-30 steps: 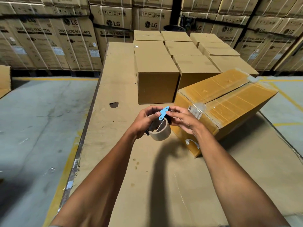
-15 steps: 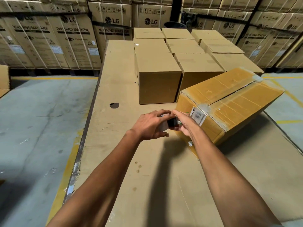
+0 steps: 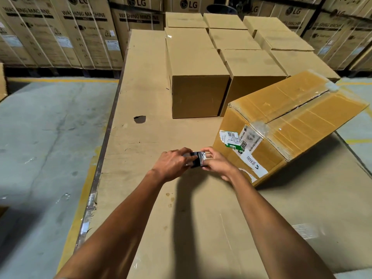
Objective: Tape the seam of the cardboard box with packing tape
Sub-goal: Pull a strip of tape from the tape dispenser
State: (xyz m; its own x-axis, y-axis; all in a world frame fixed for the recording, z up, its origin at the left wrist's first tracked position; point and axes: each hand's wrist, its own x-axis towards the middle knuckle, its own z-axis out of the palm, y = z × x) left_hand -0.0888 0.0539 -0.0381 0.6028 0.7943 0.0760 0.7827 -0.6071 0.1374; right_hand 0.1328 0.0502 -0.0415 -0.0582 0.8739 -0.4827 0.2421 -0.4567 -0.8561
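Head view: both hands, left [image 3: 173, 164] and right [image 3: 216, 165], are gripping the tape [image 3: 196, 161] just beside the box [image 3: 281, 125]. Peeling a clean, unwrinkled end first should be helping it stick along the seam [image 3: 300, 106].

Yellow-brown taped box [image 3: 298, 117] with white-green labels [image 3: 234, 140]; grey floor [image 3: 50, 127]

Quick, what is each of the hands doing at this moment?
Left hand: closed on the tape roll.
Right hand: closed on the same tape roll, from its other side.
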